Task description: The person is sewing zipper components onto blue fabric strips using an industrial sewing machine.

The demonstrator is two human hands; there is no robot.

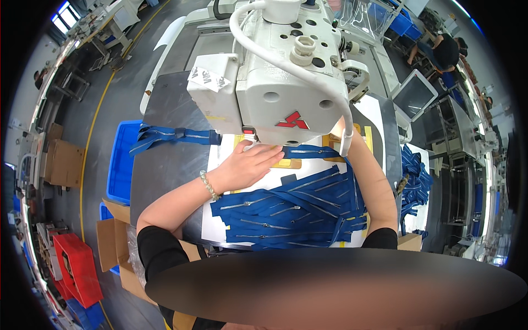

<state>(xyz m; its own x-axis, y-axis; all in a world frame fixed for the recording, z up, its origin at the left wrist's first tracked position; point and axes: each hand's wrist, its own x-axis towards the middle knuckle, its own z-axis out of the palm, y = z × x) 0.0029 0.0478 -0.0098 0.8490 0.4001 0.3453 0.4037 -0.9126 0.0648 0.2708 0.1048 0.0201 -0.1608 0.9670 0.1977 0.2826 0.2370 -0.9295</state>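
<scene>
A blue zipper (309, 152) with a metal tooth line lies across the work plate under the head of a white industrial sewing machine (286, 96). My left hand (247, 166) lies flat at this zipper's left end, fingers stretched out together toward the right. My right forearm reaches up past the machine's right side; of my right hand (339, 128) only a sliver shows, and its fingers are hidden behind the machine head and white hose. Yellow clamp parts (289, 164) sit beside the zipper. Nearer me, many blue zippers (286, 212) are heaped on the white sheet.
More blue zippers (176, 133) lie at the table's left, and another heap (415, 181) is on the right. A blue bin (124, 162) and open cardboard box (113, 236) stand left of the table. A screen (416, 94) stands at right. Other people are farther off.
</scene>
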